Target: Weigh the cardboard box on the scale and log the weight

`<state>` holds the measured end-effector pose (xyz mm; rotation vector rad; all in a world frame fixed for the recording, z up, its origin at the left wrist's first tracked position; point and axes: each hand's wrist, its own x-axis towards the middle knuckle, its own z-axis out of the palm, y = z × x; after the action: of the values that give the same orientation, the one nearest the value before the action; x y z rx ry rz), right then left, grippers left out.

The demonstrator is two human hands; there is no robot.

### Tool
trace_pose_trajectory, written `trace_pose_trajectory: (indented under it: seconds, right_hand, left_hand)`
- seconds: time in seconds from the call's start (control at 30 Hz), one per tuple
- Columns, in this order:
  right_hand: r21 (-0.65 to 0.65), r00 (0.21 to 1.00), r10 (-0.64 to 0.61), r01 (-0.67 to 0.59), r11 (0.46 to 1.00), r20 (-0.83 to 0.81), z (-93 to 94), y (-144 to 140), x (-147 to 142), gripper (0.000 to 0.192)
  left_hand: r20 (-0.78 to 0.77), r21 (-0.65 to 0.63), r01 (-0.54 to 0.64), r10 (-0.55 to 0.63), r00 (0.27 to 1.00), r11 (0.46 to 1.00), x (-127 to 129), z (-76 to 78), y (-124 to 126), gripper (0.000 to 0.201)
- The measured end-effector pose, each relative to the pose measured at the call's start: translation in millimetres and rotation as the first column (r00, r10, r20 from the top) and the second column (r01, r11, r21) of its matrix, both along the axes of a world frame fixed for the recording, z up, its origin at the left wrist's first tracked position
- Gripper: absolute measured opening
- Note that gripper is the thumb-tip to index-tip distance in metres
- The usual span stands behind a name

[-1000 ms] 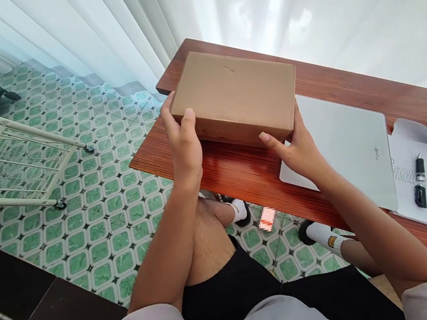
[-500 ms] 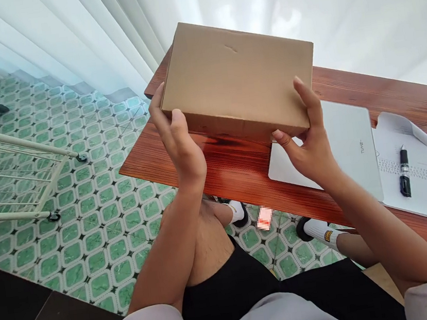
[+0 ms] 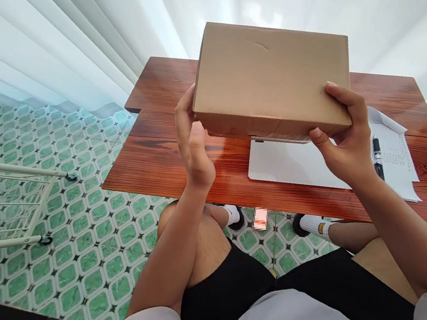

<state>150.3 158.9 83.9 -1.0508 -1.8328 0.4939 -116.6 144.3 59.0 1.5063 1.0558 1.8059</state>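
A closed brown cardboard box (image 3: 270,70) is held up above the wooden table, slightly tilted, with a small dent in its top. My left hand (image 3: 195,149) supports its left end, the thumb at the near corner and the fingers reaching behind the side. At the near right corner my right hand (image 3: 345,136) grips it, one finger on the top and the thumb against the front face. Below the box lies a silver laptop (image 3: 288,166), closed and partly hidden by the box and my right hand.
On the reddish wooden table (image 3: 139,158), papers (image 3: 396,158) and a black pen (image 3: 377,155) lie right of the laptop. A white wire rack on wheels (image 3: 12,200) stands at left on green tiles. White curtains (image 3: 77,36) hang behind the table. A blurred pinkish item (image 3: 260,218) is on the floor.
Both hands have carried the box to the right in view. The camera view has also shifted, so the table, papers and rack appear further left. The grip looks the same.
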Motion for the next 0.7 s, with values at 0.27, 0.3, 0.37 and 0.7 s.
trace_pose_trajectory:
  seconds: [0.27, 0.3, 0.37, 0.7]
  right_hand:
    - [0.088, 0.995, -0.091, 0.093, 0.992, -0.027, -3.9, -3, 56, 0.067]
    - [0.090, 0.994, -0.108, 0.110, 0.990, -0.026, -5.4, -4, 63, 0.067]
    - [0.093, 0.991, -0.131, 0.133, 0.987, -0.030, -8.8, -7, 74, 0.067]
    - [0.088, 0.978, -0.205, 0.207, 0.974, -0.021, -24.3, -17, 110, 0.068]
  left_hand:
    - [-0.050, 0.070, 0.147, -0.143, 0.988, 0.987, 26, -3.1, 5, 0.046]
    - [-0.073, 0.073, 0.178, -0.173, 0.982, 0.981, 28, -5.1, 5, 0.047]
    - [-0.108, 0.065, 0.237, -0.229, 0.967, 0.969, 32, -8.8, 7, 0.050]
    - [-0.122, 0.005, 0.375, -0.371, 0.921, 0.927, 48, -27.9, 8, 0.052]
